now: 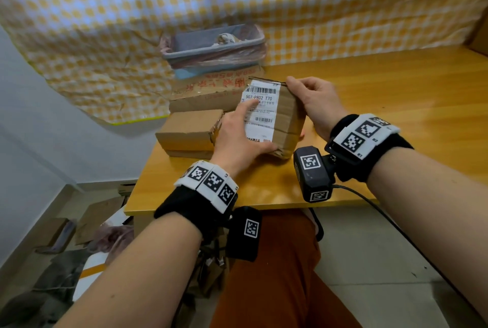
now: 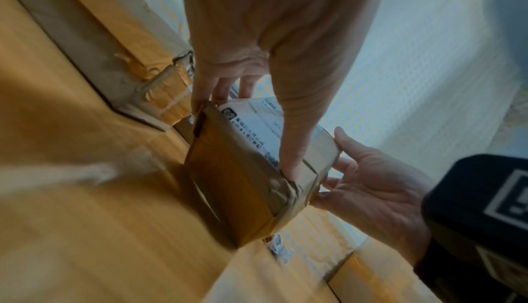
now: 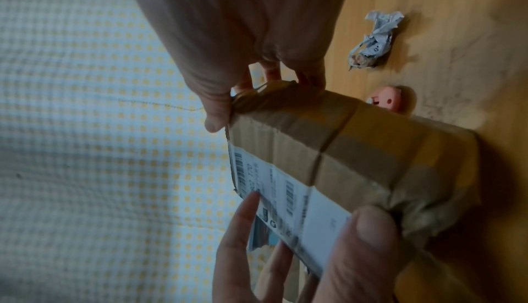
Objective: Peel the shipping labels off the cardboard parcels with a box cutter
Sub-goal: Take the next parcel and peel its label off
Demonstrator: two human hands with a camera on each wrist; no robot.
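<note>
The wooden surface is carrying everything, with a yellow-checked cloth hanging behind it and a lined waste bin sitting at its far edge. Two flat cardboard parcels are lying stacked to my left, beside a bigger carton with red print. The taped parcel I am working on is standing tilted on the surface between my hands, its white shipping label facing me and fully stuck down. My left hand is resting on the label side, forefinger stretched flat across the print and thumb pressing the near bottom corner, so that grip is apart. My right hand is curling over the top far corner, thumb and fingers clamped on the parcel's edge. In the right wrist view a crumpled peeled label is lying on the surface beyond the parcel, and a small pink object is peeking out just behind it; I cannot tell what it is.
</note>
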